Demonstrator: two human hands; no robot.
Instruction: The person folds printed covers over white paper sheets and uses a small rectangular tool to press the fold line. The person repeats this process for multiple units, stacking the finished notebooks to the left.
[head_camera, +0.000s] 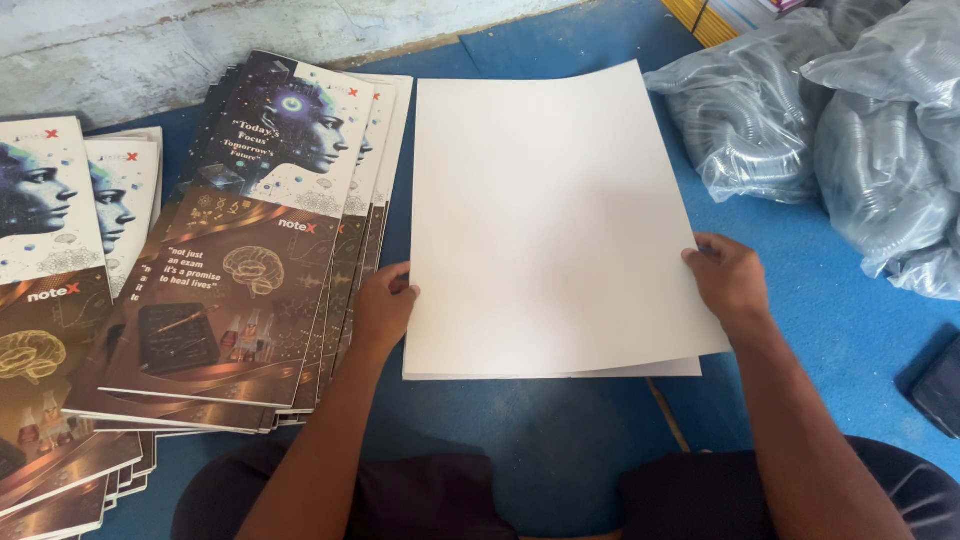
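White paper stack (545, 215) lies flat on the blue floor mat (840, 320), right of the printed covers (240, 260). Left hand (383, 305) grips its left edge; right hand (725, 278) clamps the right edge.

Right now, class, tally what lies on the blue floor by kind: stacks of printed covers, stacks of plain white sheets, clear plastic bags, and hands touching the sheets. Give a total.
Stacks of printed covers: 2, the second at the left edge
Stacks of white sheets: 1
Clear plastic bags: 3
Hands on the sheets: 2, left hand and right hand
Total: 8
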